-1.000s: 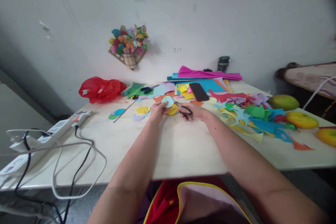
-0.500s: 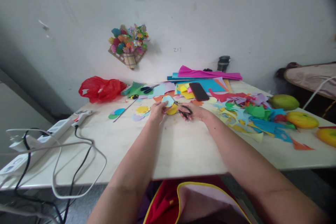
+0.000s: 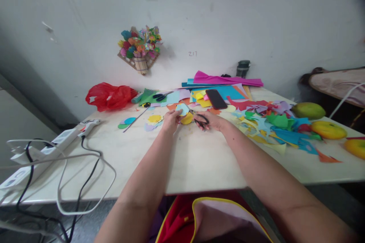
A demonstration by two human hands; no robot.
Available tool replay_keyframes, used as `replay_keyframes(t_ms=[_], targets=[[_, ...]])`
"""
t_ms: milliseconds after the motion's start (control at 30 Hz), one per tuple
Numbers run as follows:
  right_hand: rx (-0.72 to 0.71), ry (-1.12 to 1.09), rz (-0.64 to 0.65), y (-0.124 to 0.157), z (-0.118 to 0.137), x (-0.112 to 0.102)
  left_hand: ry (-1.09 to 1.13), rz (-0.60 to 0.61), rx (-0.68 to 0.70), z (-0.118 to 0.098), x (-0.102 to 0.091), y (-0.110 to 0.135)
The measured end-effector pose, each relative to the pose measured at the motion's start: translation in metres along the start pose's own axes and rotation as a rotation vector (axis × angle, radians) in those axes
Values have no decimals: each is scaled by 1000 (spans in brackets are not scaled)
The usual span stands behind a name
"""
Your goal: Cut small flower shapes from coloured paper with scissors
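Observation:
My left hand (image 3: 170, 120) pinches a light blue paper disc (image 3: 181, 109) above the white table (image 3: 199, 159). My right hand (image 3: 213, 120) is closed round the black handles of a pair of scissors (image 3: 199, 120), whose blades reach up to the disc's right edge. A yellow paper piece (image 3: 187, 119) lies just under the disc, between the two hands. A yellow flower cut-out (image 3: 154, 119) rests left of my left hand.
Coloured paper scraps (image 3: 273, 125) cover the right side, with a black phone (image 3: 216, 99), paper sheets (image 3: 225, 87) and a second pair of scissors (image 3: 161, 96) behind. Mangoes (image 3: 327, 130) lie far right. A red bag (image 3: 110, 96), power strips (image 3: 62, 140) and cables (image 3: 82, 174) are left.

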State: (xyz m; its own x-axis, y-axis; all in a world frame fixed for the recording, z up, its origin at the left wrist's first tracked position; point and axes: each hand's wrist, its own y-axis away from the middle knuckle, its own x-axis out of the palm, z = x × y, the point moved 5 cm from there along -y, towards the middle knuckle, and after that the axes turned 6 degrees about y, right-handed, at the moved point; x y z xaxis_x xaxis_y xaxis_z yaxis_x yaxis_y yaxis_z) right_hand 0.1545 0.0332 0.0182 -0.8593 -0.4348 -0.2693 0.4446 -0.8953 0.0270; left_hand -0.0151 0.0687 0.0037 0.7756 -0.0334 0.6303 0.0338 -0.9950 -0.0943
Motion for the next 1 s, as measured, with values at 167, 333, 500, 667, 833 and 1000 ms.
replay_keyframes(t_ms=[167,333,500,667,833,1000], targets=[[1,3,7,0,0,0,-2,-17,-9,0,0,0],[0,-1,5,2,2,1,-1,-10,-8,0,0,-1],[3,-10,4,2,2,2,-11,-17,-12,-1,0,0],[24,-38,-11,2,2,2,3,-16,-8,0,0,-1],[39,-50,-21,1,3,3,10,-27,-7,-1,1,1],[36,-64,-31,1,2,4,19,-32,-11,-2,4,3]])
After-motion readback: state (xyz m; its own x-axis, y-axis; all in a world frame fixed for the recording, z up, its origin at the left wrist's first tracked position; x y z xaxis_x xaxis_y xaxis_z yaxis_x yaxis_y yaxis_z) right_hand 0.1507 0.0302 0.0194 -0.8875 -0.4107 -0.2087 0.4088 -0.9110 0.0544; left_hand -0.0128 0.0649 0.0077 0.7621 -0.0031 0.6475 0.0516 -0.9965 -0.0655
